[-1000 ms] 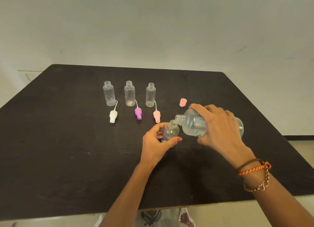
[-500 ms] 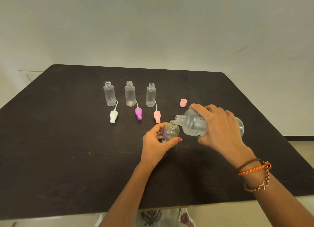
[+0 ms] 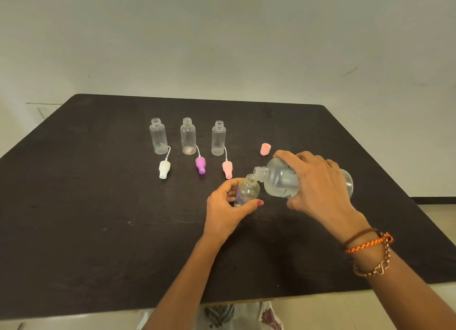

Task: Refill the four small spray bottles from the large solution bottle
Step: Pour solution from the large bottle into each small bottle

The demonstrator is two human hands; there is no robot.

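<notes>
Three small spray bottles (image 3: 187, 136) stand uncapped in row, upper-middle of frame, on dark table (image 3: 74, 206); white (image 3: 164, 169), purple (image 3: 200, 165) and pink (image 3: 227, 169) spray heads lie just below each, dip tubes trailing. Fourth small bottle (image 3: 248, 190) at frame centre, left hand (image 3: 225, 212) curled round it, thumb across front. Right hand (image 3: 318, 186) clamped over large solution bottle (image 3: 281, 181), tipped sideways, its neck at small bottle's mouth. Pink cap (image 3: 265, 149) lies just above right hand
</notes>
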